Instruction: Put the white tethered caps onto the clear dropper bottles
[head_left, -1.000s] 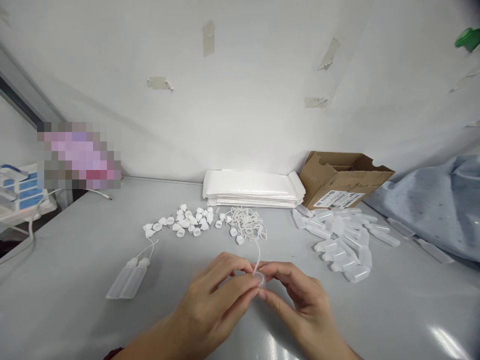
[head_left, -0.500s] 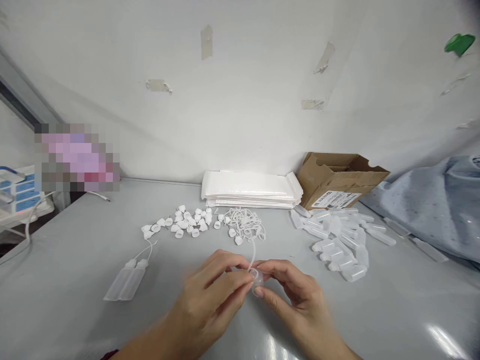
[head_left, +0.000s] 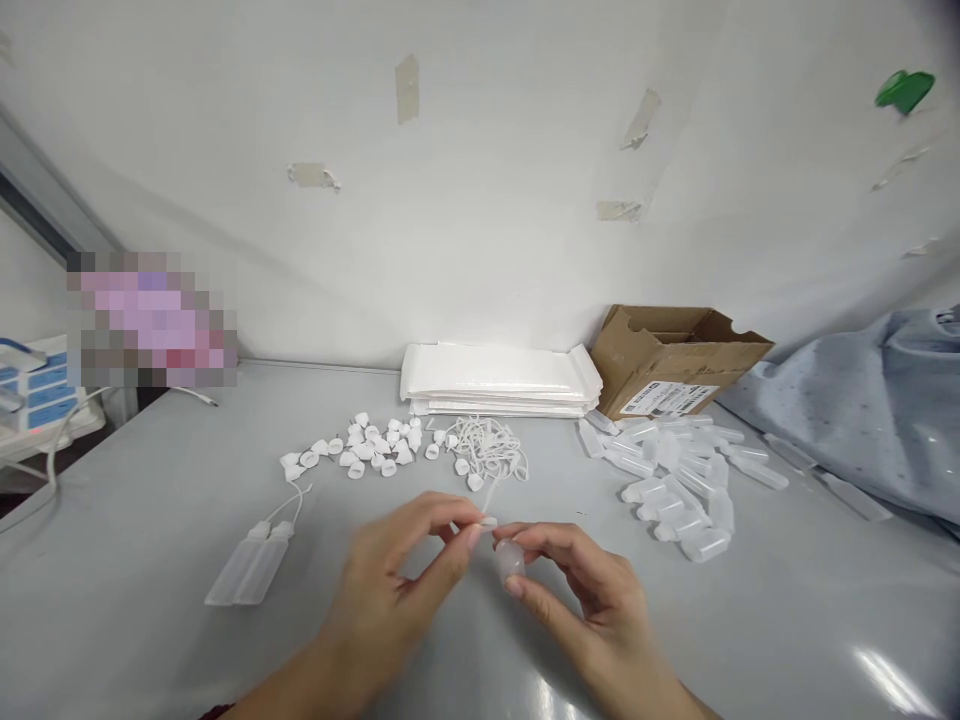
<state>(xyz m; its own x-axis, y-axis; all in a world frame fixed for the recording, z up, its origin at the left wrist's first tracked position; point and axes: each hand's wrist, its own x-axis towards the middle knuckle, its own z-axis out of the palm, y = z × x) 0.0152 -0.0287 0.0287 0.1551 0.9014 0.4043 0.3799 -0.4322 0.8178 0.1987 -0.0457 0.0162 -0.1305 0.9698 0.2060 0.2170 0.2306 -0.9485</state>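
My left hand (head_left: 409, 570) pinches a small white cap (head_left: 487, 523) between thumb and fingertips, and a thin pale tube (head_left: 492, 493) sticks up from it. Just to the right, my right hand (head_left: 581, 595) grips a translucent plastic bottle (head_left: 510, 562) with thumb and fingers. The bottle is seen end-on, so its length is mostly hidden. A small gap separates cap and bottle. Beyond my hands lie a tangle of white tubes (head_left: 491, 448) and a spread of loose white caps (head_left: 373, 437).
Two bottles with tubed caps (head_left: 251, 565) lie side by side at left. Loose translucent bottles (head_left: 682, 525) are heaped at right, before an open cardboard box (head_left: 675, 360). White padded envelopes (head_left: 499, 370) are stacked against the wall. Grey-blue cloth (head_left: 862, 400) covers the right edge.
My left hand has shifted slightly up and left, taking the cap and tube off the bottle's end. My right hand has stayed nearly in place with the bottle.
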